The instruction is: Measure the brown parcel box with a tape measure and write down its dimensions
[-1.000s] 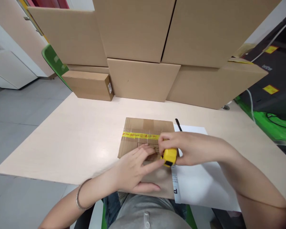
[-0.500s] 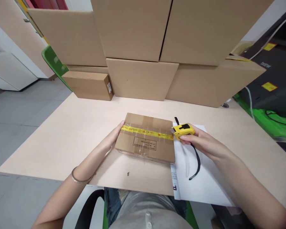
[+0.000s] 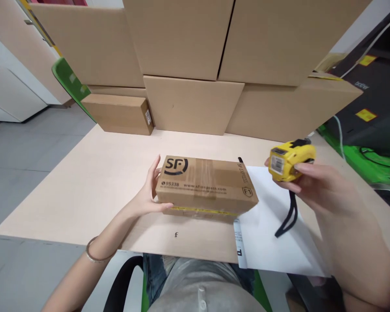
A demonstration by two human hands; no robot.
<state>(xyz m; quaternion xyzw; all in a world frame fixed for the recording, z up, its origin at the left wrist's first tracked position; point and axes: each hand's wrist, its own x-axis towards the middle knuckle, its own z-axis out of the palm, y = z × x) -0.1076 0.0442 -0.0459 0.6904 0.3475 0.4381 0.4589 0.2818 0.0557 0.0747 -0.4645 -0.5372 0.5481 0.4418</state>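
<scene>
Head view, quick: where's the box?

"SF box [image 3: 208, 175], just right of the left hand [image 3: 146, 197], which is clamped on its left end."

"Long axis?"

"Left to right, running away from that grip, right end angled slightly nearer the wearer. Logo end sits by the fingers, lettering upright for the wearer. Printed face up; a line of yellow tape [image 3: 198, 210] shows low on the near side. Can't tell from where I stand if its base is flat on the table [image 3: 84, 195]."

"Left hand pose?"

"Thumb along the near side, pointing right; other fingers round the left end, fingertips up and away. Forearm comes in from near left, bangle [image 3: 100, 261] at the wrist."

"Right hand [image 3: 328, 190]?"

"Closed round a yellow tape measure [image 3: 292, 156], lifted well right of the box. Barcode face looks left and toward the wearer; the body runs back from it, rightward and slightly away. Black strap [image 3: 291, 198] dangles below the grip. Forearm rises from near right."

"Around?"

"White sheet [image 3: 269, 242] below the right grip, printed strip [image 3: 239, 242] on its left edge. Slim black item [image 3: 240, 160] just beyond the box, one end showing. Small carton [image 3: 117, 115] well beyond the left hand, before bigger cardboard boxes [image 3: 195, 106]."
</scene>
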